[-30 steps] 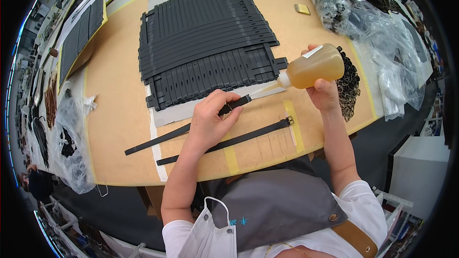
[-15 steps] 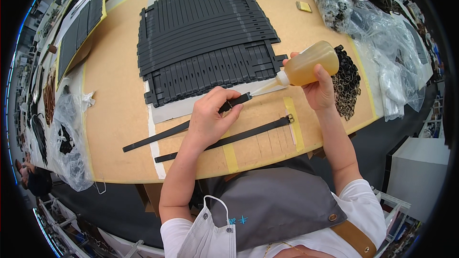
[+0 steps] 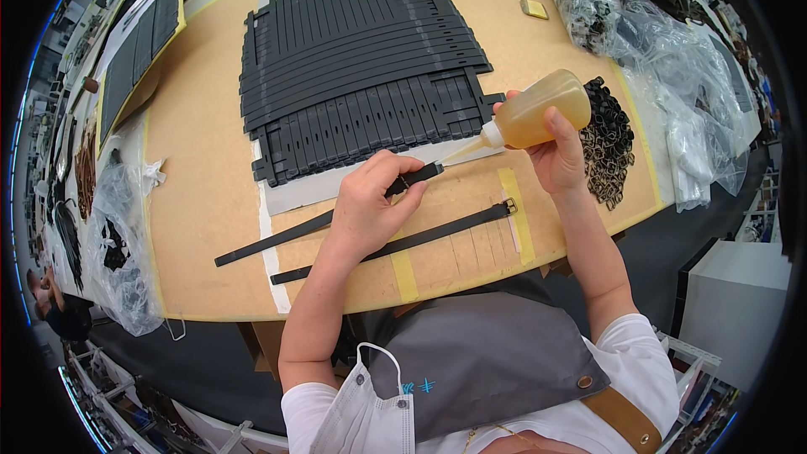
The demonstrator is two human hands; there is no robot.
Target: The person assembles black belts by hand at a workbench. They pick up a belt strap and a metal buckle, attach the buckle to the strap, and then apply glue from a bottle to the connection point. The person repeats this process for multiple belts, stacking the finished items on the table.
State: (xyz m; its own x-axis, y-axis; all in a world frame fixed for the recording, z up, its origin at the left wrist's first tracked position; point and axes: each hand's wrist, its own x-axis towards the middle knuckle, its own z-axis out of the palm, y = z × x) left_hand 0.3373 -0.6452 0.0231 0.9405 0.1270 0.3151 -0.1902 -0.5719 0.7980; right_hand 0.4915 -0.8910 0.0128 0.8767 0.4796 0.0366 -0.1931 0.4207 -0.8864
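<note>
My left hand (image 3: 372, 200) presses down on a long black strap (image 3: 277, 235) lying on the tan work board (image 3: 202, 185), its fingers pinching the strap near its right end. My right hand (image 3: 555, 151) grips a squeeze bottle of amber liquid (image 3: 538, 109), tilted with its white nozzle pointing down-left at the strap's end by my left fingertips. A second black strap with a buckle (image 3: 437, 231) lies just below, parallel to the first, untouched.
A big stack of black straps (image 3: 361, 59) covers the board's middle. A heap of black buckles (image 3: 607, 139) lies right of my right hand. Clear plastic bags (image 3: 681, 76) sit at the far right, another bag (image 3: 122, 235) at the left edge. Yellow tape marks (image 3: 517, 214) cross the board.
The bottle's nozzle has dropped slightly toward the strap end. My left hand stays on the strap in the same place.
</note>
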